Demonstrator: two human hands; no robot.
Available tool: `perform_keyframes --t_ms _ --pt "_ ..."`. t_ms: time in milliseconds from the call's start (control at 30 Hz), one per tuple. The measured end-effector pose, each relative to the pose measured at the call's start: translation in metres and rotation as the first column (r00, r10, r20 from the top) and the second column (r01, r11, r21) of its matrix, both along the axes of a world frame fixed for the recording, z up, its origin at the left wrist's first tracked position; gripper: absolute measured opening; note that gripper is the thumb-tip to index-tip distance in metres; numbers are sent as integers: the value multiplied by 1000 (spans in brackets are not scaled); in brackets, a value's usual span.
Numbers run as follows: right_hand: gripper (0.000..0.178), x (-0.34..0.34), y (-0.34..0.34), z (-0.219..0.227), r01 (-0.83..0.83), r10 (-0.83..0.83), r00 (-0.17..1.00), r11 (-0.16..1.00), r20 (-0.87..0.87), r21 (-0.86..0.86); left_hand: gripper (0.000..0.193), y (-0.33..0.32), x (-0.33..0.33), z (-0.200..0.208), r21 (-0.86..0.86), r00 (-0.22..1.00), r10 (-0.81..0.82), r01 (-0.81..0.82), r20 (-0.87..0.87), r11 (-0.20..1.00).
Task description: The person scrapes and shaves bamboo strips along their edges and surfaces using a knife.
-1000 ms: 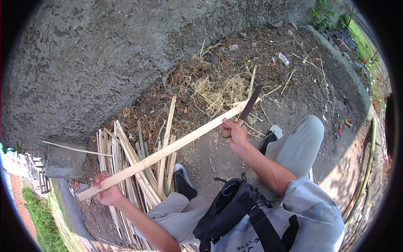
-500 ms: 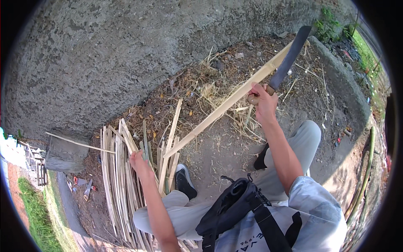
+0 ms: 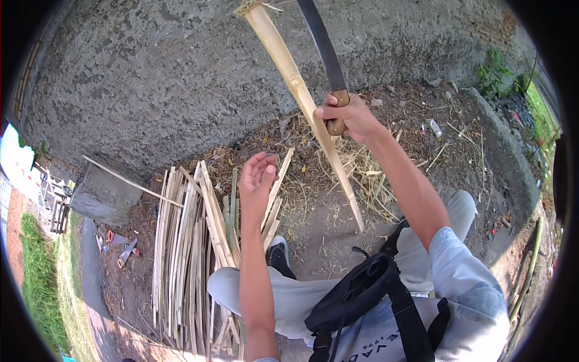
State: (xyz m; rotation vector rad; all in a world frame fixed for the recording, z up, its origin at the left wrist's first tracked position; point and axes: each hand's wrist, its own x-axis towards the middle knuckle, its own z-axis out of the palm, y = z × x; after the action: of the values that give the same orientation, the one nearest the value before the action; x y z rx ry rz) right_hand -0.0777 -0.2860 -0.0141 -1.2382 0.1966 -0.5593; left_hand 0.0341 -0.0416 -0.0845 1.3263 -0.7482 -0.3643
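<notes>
The person's right hand (image 3: 353,117) is closed around the wooden handle of a long knife (image 3: 329,60), its dark blade pointing up and away. The same hand's thumb lies against a pale strip (image 3: 295,78) that slants just left of the knife, its frayed upper end in front of the wall (image 3: 151,72), its narrow lower end pointing down between the shoes (image 3: 278,258). The left hand (image 3: 258,178) is raised apart from the strip, open, fingers loosely curled. Below and left of it, a bundle (image 3: 181,241) of similar strips lies on the ground. Shavings (image 3: 368,175) are scattered beyond the lower end. Farther left are a grey block (image 3: 105,196) and a saw (image 3: 126,253).
</notes>
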Motion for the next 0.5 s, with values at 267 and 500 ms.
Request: perform_keyframes --t_ms 267,500 --pt "34 58 85 -26 -455 444 886 888 -133 -66 65 33 13 33 -280 998 -12 30 64 959" --pt "35 79 121 -33 -541 525 832 839 -179 -58 54 53 29 54 -422 999 -22 34 34 906"
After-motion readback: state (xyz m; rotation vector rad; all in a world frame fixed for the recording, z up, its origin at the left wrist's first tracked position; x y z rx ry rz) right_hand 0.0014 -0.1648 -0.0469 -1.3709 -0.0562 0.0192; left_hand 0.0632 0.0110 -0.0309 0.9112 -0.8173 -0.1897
